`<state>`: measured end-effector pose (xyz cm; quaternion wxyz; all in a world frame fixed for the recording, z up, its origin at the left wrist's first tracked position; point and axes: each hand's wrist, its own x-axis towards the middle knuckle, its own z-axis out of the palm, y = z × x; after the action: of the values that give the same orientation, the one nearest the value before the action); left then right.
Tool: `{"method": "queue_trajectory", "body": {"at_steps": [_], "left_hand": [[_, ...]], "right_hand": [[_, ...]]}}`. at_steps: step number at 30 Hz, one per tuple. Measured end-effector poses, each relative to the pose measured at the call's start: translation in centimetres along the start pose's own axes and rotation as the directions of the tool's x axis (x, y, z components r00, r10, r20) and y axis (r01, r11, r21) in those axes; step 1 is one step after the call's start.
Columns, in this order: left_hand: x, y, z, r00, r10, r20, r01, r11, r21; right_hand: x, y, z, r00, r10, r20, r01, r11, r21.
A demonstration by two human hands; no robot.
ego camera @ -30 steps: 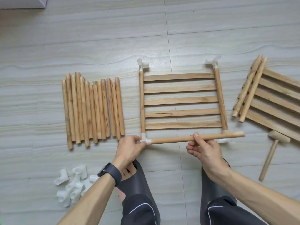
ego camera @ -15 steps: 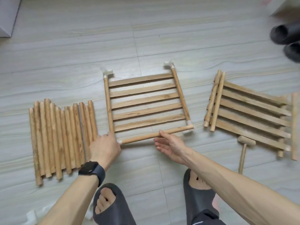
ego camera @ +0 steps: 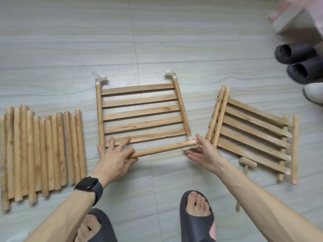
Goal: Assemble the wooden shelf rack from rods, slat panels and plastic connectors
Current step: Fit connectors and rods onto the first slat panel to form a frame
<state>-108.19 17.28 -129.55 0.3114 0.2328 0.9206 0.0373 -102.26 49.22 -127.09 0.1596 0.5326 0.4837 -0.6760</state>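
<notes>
A slat panel lies flat on the floor, with white plastic connectors on its far left corner and far right corner. A wooden rod runs along its near edge to a white connector at the near right corner. My left hand lies with fingers spread over the rod's left end and the nearest slat, hiding the near left corner. My right hand is held flat and open against the rod's right end and that connector.
Several loose rods lie in a row on the left. On the right sit stacked slat panels, a single rod and a wooden mallet. Dark slippers and a white shoe stand far right. My slippered feet are in front.
My right hand left the rod's middle and moved right to its end by the connector. My left hand's fingers spread out over the rod's left end. The view shifted right.
</notes>
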Motion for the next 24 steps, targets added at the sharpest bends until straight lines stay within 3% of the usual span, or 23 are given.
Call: {"method": "queue_trajectory", "body": {"at_steps": [3,6,8,10,13,14,16,18,19,21,22,24], "left_hand": [[0.1,-0.6,-0.3,1.0,0.006,0.012,-0.005,0.998,-0.058],[0.1,-0.7,-0.3,1.0,0.004,0.018,-0.003,0.998,-0.057],[0.2,-0.5,-0.2,1.0,0.002,0.021,-0.001,0.999,-0.038],[0.2,-0.3,-0.3,1.0,-0.001,0.018,0.001,1.0,-0.01],[0.1,-0.1,-0.4,1.0,0.002,0.019,-0.003,1.0,0.022],[0.0,-0.1,-0.4,1.0,0.002,0.028,-0.002,1.0,0.026],[-0.1,-0.1,-0.5,0.999,0.0,0.042,-0.002,0.999,0.035],[-0.1,-0.2,-0.5,0.999,0.005,0.046,-0.007,0.999,0.05],[-0.2,-0.3,-0.5,0.999,0.007,0.047,-0.01,0.999,0.05],[-0.3,-0.3,-0.5,0.999,0.017,0.049,-0.02,0.998,0.053],[-0.3,-0.3,-0.4,0.999,0.02,0.045,-0.023,0.998,0.061],[-0.2,-0.2,-0.5,0.999,0.017,0.037,-0.019,0.998,0.062]], "right_hand": [[0.9,-1.3,1.2,0.999,0.008,-0.033,-0.009,0.999,-0.043],[1.4,-1.6,1.3,1.0,-0.02,0.021,0.021,0.998,-0.064],[1.7,-0.9,1.5,0.989,-0.147,-0.012,0.141,0.97,-0.2],[1.6,0.6,2.0,0.935,-0.329,-0.129,0.247,0.87,-0.427],[1.5,3.7,2.9,0.824,-0.509,-0.248,0.245,0.715,-0.655],[1.6,4.4,3.2,0.813,-0.513,-0.276,0.258,0.741,-0.62],[1.7,4.3,3.0,0.885,-0.348,-0.31,0.28,0.928,-0.244],[1.5,2.9,1.3,0.983,-0.112,-0.145,0.13,0.984,0.121],[1.3,2.2,0.0,1.0,-0.007,-0.011,0.009,0.979,0.206],[0.7,1.4,-1.9,0.973,0.129,0.189,-0.169,0.962,0.216],[0.5,1.3,-2.0,0.972,0.14,0.188,-0.17,0.973,0.157],[0.3,2.0,-0.8,1.0,0.004,-0.004,-0.004,0.997,-0.08]]}}
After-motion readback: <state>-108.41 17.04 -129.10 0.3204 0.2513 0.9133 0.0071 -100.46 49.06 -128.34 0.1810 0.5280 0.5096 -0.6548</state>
